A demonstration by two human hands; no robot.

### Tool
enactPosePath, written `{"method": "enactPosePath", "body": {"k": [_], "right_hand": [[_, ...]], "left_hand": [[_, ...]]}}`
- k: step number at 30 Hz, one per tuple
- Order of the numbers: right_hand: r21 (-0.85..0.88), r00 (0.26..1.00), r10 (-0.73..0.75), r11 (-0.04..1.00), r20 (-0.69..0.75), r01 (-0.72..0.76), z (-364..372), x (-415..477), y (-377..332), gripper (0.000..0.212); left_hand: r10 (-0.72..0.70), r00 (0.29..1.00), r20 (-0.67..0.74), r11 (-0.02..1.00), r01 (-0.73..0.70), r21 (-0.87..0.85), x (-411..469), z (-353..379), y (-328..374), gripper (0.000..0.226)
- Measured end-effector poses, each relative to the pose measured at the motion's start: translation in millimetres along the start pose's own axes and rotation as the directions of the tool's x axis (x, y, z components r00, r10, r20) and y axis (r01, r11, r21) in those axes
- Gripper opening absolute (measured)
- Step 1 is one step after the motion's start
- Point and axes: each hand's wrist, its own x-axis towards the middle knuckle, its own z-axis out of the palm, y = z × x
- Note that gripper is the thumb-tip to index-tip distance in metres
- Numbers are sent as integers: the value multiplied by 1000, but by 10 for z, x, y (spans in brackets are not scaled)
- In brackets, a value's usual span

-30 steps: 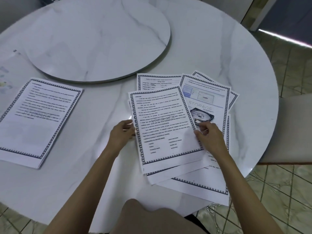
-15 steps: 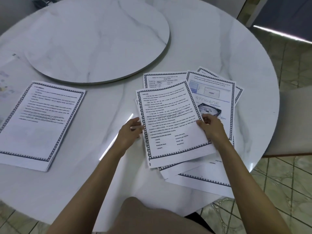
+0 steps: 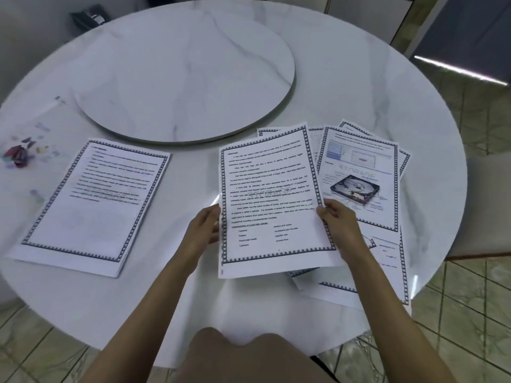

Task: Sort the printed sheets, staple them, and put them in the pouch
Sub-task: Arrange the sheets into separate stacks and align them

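While sorting is under way on a round marble tabletop (image 3: 345,78), a clear pouch (image 3: 36,139) lies flat at the far left edge, small coloured bits visible through it. Just right of it rests a neat pile (image 3: 91,205) of bordered sheets, squared up and well apart from the rest. A raised turntable (image 3: 182,70) fills the middle of the tabletop behind the papers.

At centre, the left hand (image 3: 203,230) pinches the left edge of a text page (image 3: 272,197), while the right hand (image 3: 338,222) grips its right edge, thumb on top; the page is held up, tilted toward the camera. Under and to the right of it, the unsorted sheets (image 3: 387,266) lie fanned and overlapping, topped by a page with a hard-drive picture (image 3: 359,181). Part of that fan overhangs the near right edge of the tabletop.

Judging from this layout, the step in hand is sorting: the held page looks bound for the pile at left. The next move calls for carrying it across and laying it square on that pile, then returning for the fanned sheets. Stapling and the pouch come later. A dark object (image 3: 88,16) beyond the far edge may be a stapler, but it is too blurred to tell.
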Motion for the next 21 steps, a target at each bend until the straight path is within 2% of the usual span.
{"method": "enactPosePath", "body": {"k": [4, 9, 12, 15, 18, 21], "right_hand": [[-11, 996, 9, 1000, 87, -8, 411, -198, 93, 13], [-103, 984, -4, 994, 177, 22, 682, -339, 265, 14], [-138, 992, -13, 990, 127, 30, 593, -286, 252, 17], [-158, 998, -61, 985, 18, 64, 339, -179, 214, 18], [-382, 972, -215, 910, -99, 162, 22, -15, 227, 24], [-586, 948, -298, 789, -107, 182, -216, 146, 309, 32]], "left_hand": [[-23, 996, -92, 1000, 24, 8, -67, -238, -108, 29], [-32, 983, -178, 999, 31, -8, -143, -392, -329, 21], [8, 982, -190, 999, 0, 37, -119, -384, -343, 20], [40, 975, -216, 994, -17, 108, -64, -385, -350, 14], [54, 972, -228, 990, -22, 140, -42, -394, -381, 11], [55, 971, -232, 990, -22, 143, -57, -376, -394, 11]]}}
